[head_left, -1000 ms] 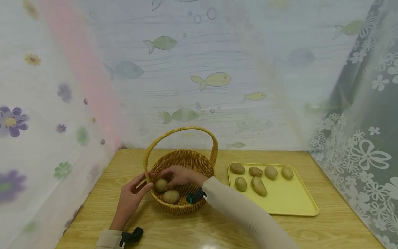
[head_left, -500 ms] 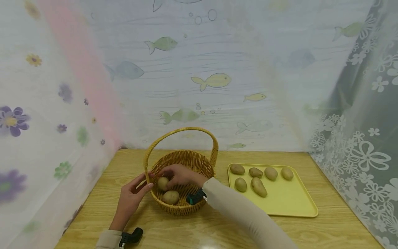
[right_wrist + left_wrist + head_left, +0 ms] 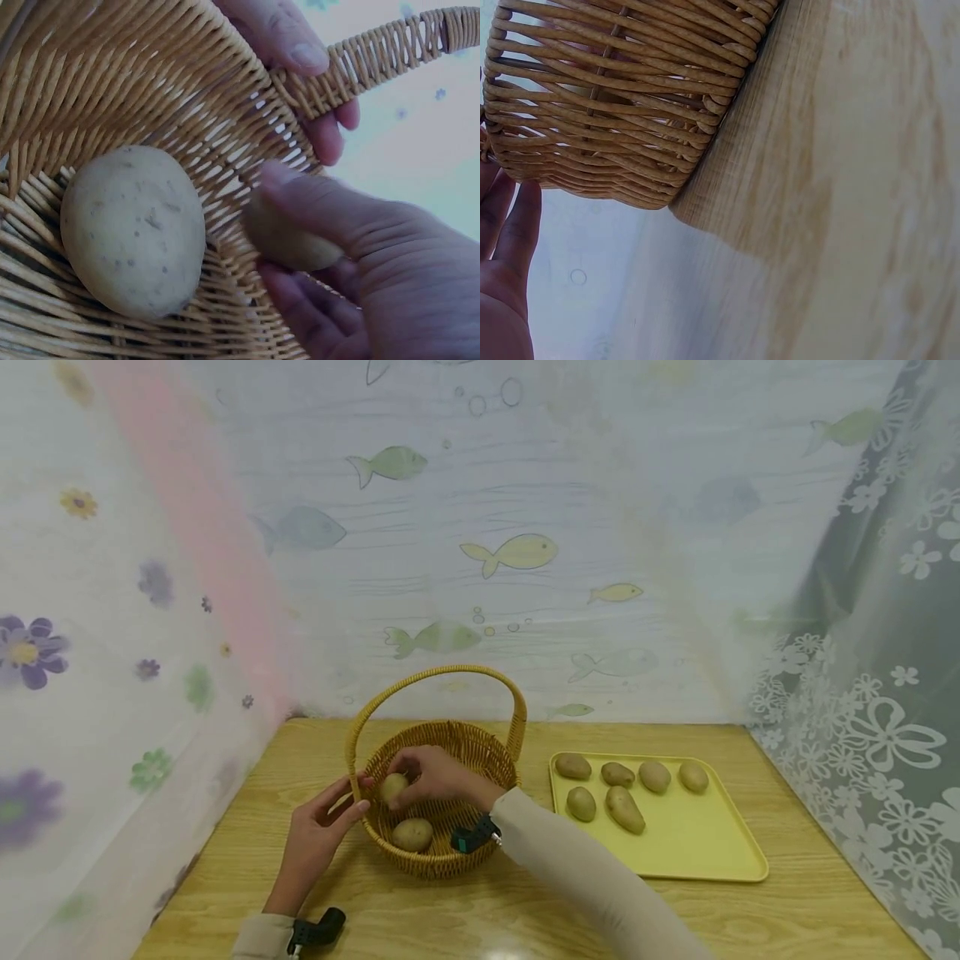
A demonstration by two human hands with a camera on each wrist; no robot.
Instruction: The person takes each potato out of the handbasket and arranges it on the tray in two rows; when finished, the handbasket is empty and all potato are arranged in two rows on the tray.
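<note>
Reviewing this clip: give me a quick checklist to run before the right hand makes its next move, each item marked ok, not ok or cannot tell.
1. Basket steadied: ok; the left hand has thumb and fingers on either side of the handle near its base.
2. Right hand has a grip: ok; it pinches the held potato.
3. Held potato off the basket's weave: cannot tell; its underside is hidden.
4. Loose potato apart from the right hand: ok.
5. Right hand out of the basket: not ok; its fingers are inside.
6. Room on the tray, if needed: ok; its near right part is bare.
</note>
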